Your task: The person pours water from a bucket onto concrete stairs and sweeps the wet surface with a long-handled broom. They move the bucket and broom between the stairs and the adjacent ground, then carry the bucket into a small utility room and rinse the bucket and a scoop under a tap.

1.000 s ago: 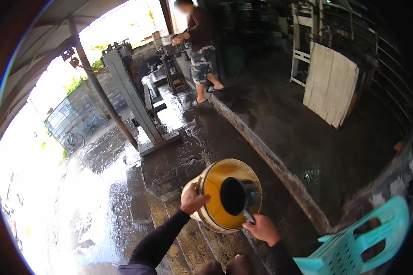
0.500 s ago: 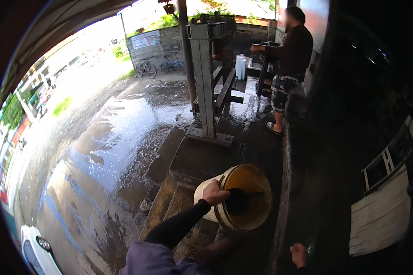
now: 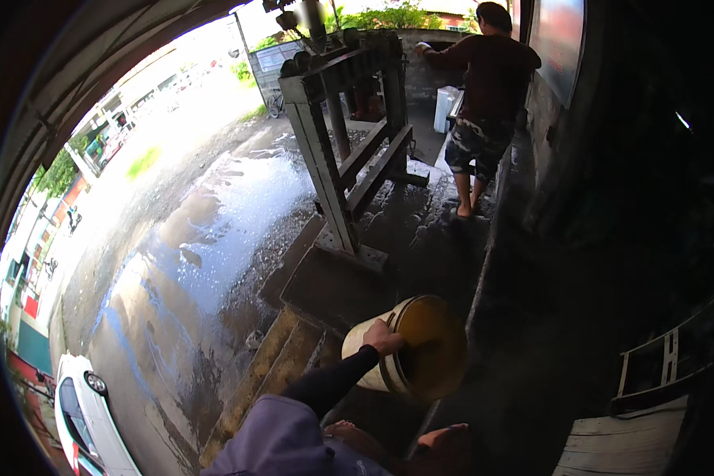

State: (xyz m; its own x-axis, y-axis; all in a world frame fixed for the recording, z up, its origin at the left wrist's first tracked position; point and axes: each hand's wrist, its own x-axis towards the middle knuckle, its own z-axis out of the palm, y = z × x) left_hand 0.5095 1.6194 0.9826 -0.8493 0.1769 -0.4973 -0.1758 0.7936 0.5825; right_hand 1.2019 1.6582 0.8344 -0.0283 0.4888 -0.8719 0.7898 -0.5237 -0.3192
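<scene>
My left hand [image 3: 383, 338], in a dark sleeve, is closed on the handle or rim side of a large off-white bucket [image 3: 365, 365]; the exact grip is partly hidden. The bucket hangs tilted, its mouth turned to the right. Its inside looks yellow-brown, and a dark patch shows within; I cannot make out whether it holds anything. My right hand is out of view. Two dim skin-toned shapes at the lower edge look like parts of my legs or feet.
Concrete steps [image 3: 250, 389] lie beside the bucket. Ahead stands a heavy metal frame [image 3: 325, 159] on a wet floor. Past it, a person [image 3: 484, 95] in a dark top faces away. A pale board [image 3: 623, 440] is lower right; a white car [image 3: 87, 412] is lower left.
My view has shifted. My left hand still carries the bucket. My right hand has left the picture. The other person has turned away and stepped farther off.
</scene>
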